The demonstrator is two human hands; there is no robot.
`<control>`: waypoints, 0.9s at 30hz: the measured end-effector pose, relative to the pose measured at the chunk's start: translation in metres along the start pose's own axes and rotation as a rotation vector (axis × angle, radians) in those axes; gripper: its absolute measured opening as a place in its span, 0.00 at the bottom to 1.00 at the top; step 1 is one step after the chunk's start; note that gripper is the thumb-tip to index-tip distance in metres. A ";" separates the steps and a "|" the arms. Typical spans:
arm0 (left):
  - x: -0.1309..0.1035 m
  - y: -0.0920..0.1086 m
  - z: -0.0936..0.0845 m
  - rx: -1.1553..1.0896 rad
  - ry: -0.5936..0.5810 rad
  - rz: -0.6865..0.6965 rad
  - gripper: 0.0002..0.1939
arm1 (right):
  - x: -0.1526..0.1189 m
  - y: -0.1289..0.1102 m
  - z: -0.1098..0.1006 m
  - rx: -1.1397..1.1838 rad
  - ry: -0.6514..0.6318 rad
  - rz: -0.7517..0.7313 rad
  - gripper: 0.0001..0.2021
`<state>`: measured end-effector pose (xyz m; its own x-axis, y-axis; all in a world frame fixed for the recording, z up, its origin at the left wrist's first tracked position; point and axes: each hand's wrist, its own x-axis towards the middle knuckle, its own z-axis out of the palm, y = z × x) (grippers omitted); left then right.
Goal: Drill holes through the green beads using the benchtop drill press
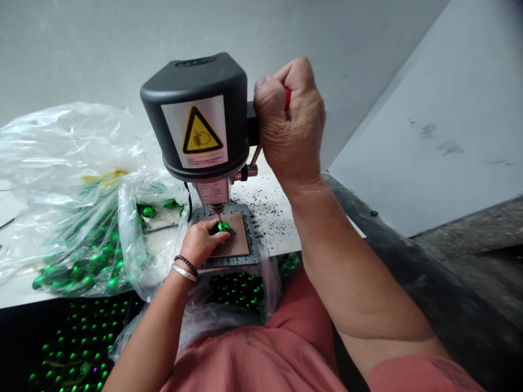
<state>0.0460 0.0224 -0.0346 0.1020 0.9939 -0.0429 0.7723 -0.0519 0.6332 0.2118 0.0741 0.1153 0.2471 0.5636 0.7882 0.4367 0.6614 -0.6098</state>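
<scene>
A black bench drill press (200,109) with a yellow warning label stands before me. My left hand (201,239) pinches a shiny green ball (223,226) between thumb and fingers, on a brown board (235,239) laid over the drill's grey base (255,245). The thin drill bit (219,216) comes down at the top of the ball; whether it has entered the ball I cannot tell. Raised at the right of the drill head, my right hand (292,120) is wrapped round a lever handle, of which a bit of red (288,98) shows between the fingers.
Clear plastic bags (77,147) holding many green balls (98,261) lie on the white table at left. More green balls (237,289) sit below the table edge. Dark shavings (265,207) are scattered right of the base. A pale wall (441,120) rises at right.
</scene>
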 end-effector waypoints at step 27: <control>-0.005 -0.002 0.005 0.159 0.035 0.018 0.20 | -0.110 0.012 -0.032 -0.242 0.070 -0.387 0.09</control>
<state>0.0467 0.0172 -0.0396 0.0970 0.9953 -0.0044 0.8603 -0.0816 0.5032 0.2178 0.0041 0.0244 0.0802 0.2578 0.9629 0.6957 0.6773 -0.2393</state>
